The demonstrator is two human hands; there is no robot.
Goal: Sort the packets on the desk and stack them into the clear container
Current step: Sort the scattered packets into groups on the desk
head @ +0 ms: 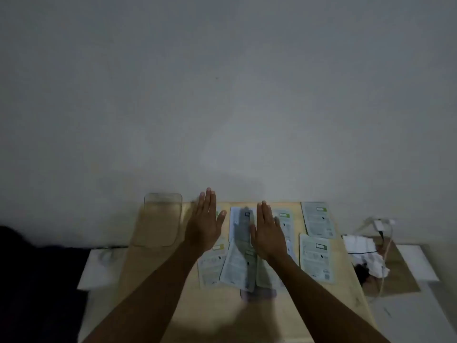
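At the bench's far left corner the clear container (162, 219) stands with nothing visible inside it, so stacking looks not yet begun. The left hand (205, 224) hovers flat beside it, fingers released and straight, holding nothing. The packets (238, 263) lie loose across the middle of the bench (153, 280), some overlapping. The right hand (268, 231) hovers over them, likewise spread and empty. Two more packets (317, 258) lie along the right edge. All sorting seems left to do.
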